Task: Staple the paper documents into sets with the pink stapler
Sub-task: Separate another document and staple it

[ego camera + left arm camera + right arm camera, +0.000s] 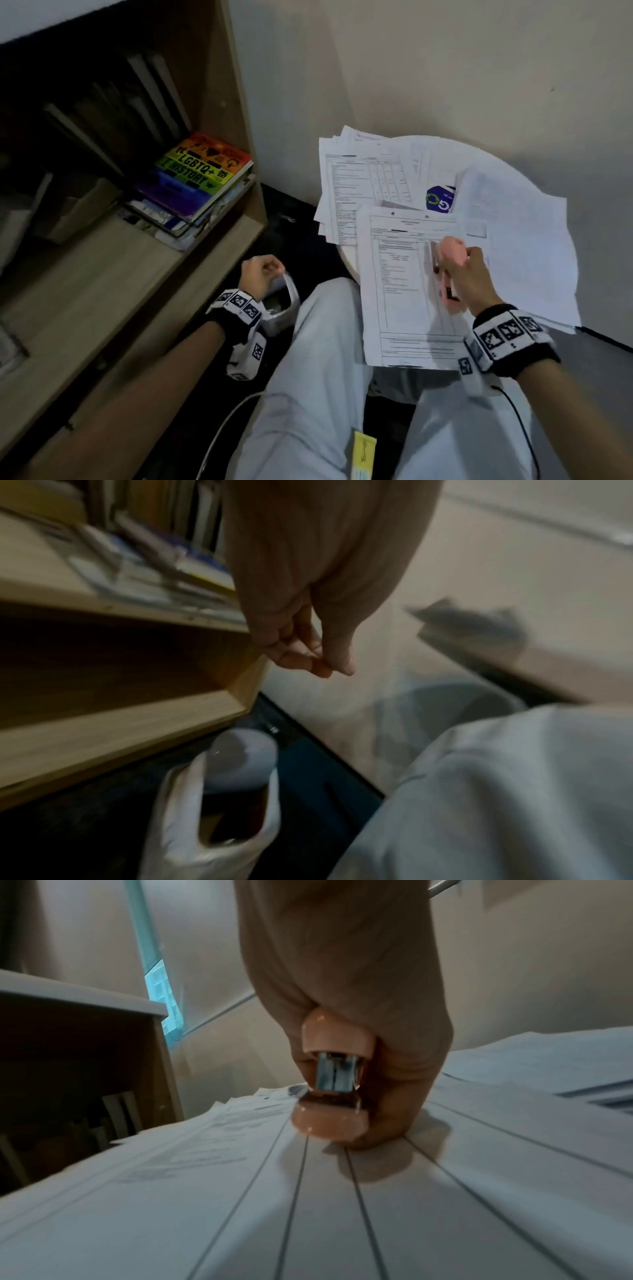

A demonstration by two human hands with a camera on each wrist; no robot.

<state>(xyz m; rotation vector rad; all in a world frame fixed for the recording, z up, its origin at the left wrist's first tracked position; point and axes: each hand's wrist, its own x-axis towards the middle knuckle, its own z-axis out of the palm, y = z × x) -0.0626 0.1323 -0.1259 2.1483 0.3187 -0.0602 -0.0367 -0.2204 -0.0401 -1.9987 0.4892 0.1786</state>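
Observation:
My right hand (471, 277) grips the pink stapler (451, 253) over the middle of a printed form (400, 291) at the front of the round white table (346, 261). In the right wrist view the pink stapler (334, 1085) points away from me. Its metal mouth is slightly parted with no sheet in it, and its base is low over the form (308, 1204). More loose papers (356, 178) fan out behind and to the right. My left hand (262, 274) hangs off the table, with fingers (308, 661) loosely curled and holding nothing.
A white plastic bag (192, 818) stands on the dark floor under my left hand, beside a wooden bookshelf (205, 240) with a rainbow book (202, 171). A blue and green logo card (440, 200) lies among the papers. My lap in light trousers (325, 377) is below the table.

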